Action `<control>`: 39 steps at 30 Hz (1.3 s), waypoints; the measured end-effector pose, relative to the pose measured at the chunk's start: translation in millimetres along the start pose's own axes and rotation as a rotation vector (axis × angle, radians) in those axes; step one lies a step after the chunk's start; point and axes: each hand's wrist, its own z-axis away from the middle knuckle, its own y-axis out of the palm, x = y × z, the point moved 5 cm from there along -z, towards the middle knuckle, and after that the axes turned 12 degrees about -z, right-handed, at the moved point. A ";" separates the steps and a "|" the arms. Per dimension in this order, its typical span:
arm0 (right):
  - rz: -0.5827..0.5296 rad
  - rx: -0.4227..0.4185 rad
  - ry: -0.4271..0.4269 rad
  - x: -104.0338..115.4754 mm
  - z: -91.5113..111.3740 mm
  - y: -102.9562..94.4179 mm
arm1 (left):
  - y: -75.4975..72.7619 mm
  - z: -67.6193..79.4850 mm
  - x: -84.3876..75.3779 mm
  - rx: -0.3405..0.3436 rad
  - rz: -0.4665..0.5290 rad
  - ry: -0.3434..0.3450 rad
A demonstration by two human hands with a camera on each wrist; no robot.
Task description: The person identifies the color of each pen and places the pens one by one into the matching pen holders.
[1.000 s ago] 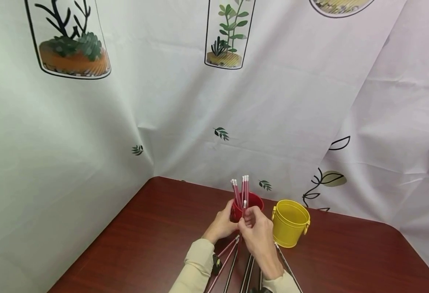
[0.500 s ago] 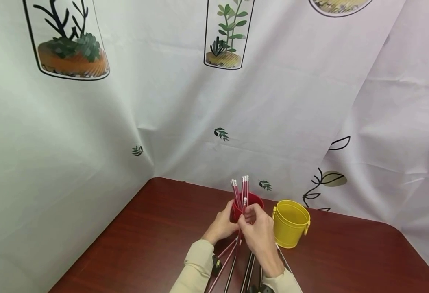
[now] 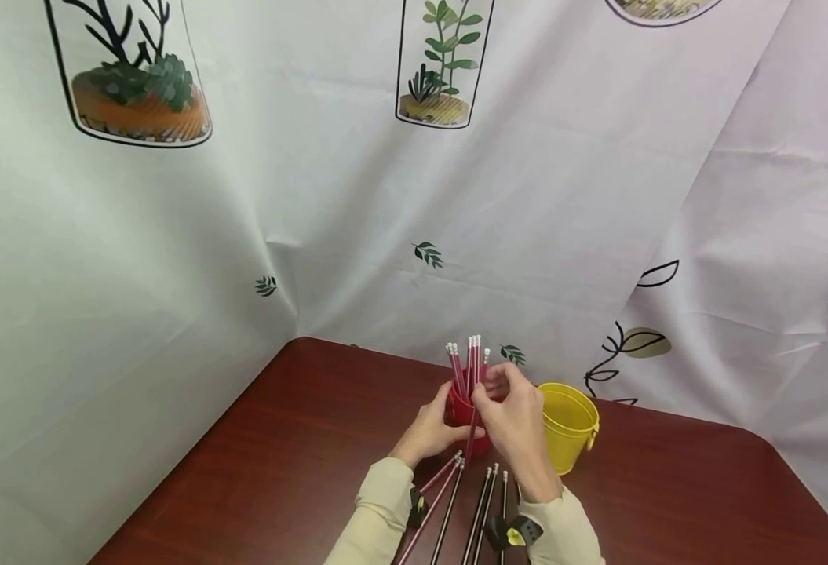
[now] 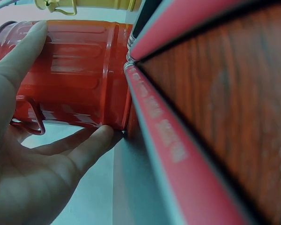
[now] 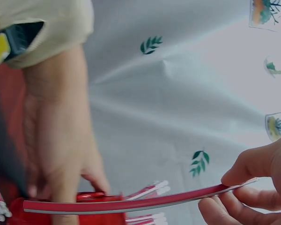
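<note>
My left hand [image 3: 430, 428] grips a small red bucket [image 4: 75, 70] from its left side, thumb and fingers round its wall. Several red pencils [image 3: 457, 370] stand in this bucket with their white eraser ends up. Between thumb and fingertips, my right hand [image 3: 516, 412] pinches another red pencil [image 5: 117, 205] near its eraser end. This pencil slants in front of the bucket, its flat lower end pointing down past the left thumb in the head view. In the right wrist view the pencil crosses over the bucket, outside its opening.
A yellow bucket [image 3: 569, 428] stands right of my right hand, partly covered by it. Toward me on the brown table [image 3: 300, 471] lie red pencils [image 3: 428, 518] and several black pencils [image 3: 479, 510]. A white printed cloth [image 3: 357, 196] hangs behind the table.
My right hand has risen and moved slightly right, lifting the pinched pencil off the others on the table. The left hand stays on the red bucket.
</note>
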 end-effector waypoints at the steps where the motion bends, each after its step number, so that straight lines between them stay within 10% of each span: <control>1: 0.000 -0.008 -0.010 2.0 -3.2 -1.5 | -0.1 -0.2 -0.1 -0.002 0.004 0.000; 39: 0.005 -0.011 -0.045 21.1 -61.4 -21.6 | 2.5 -0.3 0.1 0.016 0.063 -0.005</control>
